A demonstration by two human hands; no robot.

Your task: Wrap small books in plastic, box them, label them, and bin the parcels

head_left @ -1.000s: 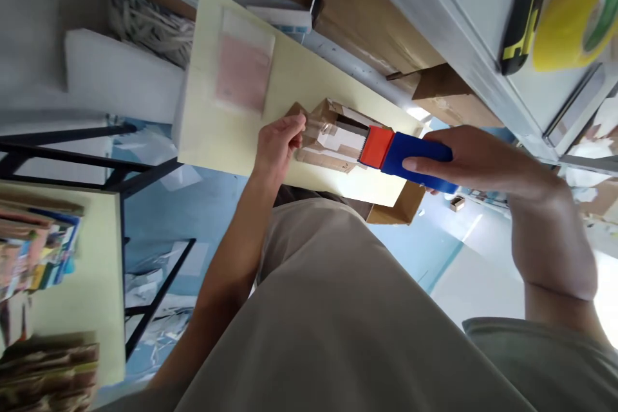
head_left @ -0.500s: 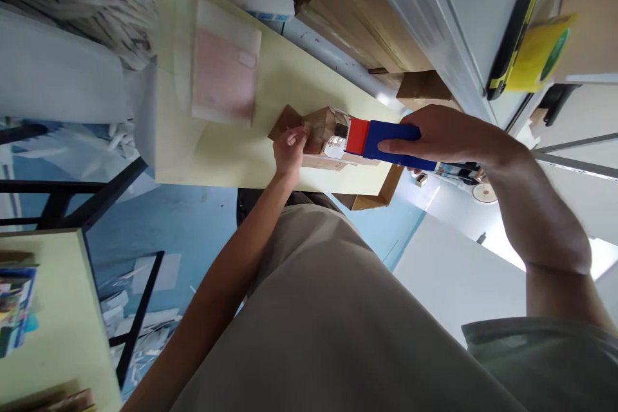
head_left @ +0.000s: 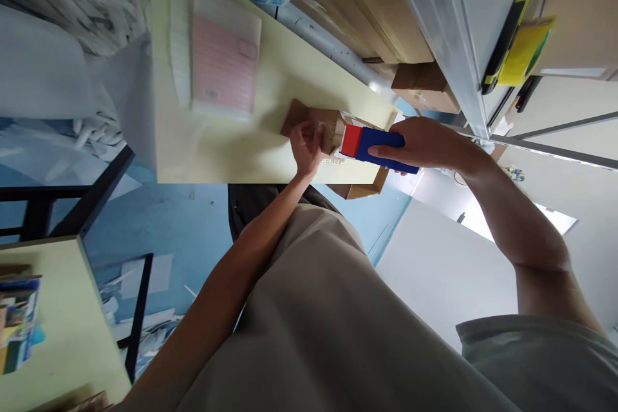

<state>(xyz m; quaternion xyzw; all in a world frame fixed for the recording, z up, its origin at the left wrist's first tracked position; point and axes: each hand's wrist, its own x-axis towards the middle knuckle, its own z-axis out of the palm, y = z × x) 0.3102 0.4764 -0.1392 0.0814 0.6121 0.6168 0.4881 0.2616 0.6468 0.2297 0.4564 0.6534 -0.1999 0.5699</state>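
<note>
A small brown cardboard box (head_left: pixel 331 125) lies on the pale yellow table (head_left: pixel 217 154), a brown flap (head_left: pixel 293 116) sticking out at its left end. My left hand (head_left: pixel 308 149) has its fingers curled against the near left side of the box, gripping it. In my right hand (head_left: pixel 418 143) is a blue and red tape dispenser (head_left: pixel 379 145), fingers wrapped round its blue body. The dispenser's red end meets the right end of the box. Its cutting edge and any tape there cannot be made out clearly now.
Pink-and-white padded packets (head_left: pixel 224 64) lie at the table's left. Larger cardboard boxes (head_left: pixel 367 6) stand behind it. On a grey shelf at right are a yellow-black cutter (head_left: pixel 509 35) and a yellow tape roll (head_left: pixel 528 55). An open carton (head_left: pixel 360 191) sits below the table's right end.
The tape dispenser has moved left against the box end, and its dark toothed edge is no longer visible. My left hand has shifted slightly right along the box. The camera view has shifted a little.
</note>
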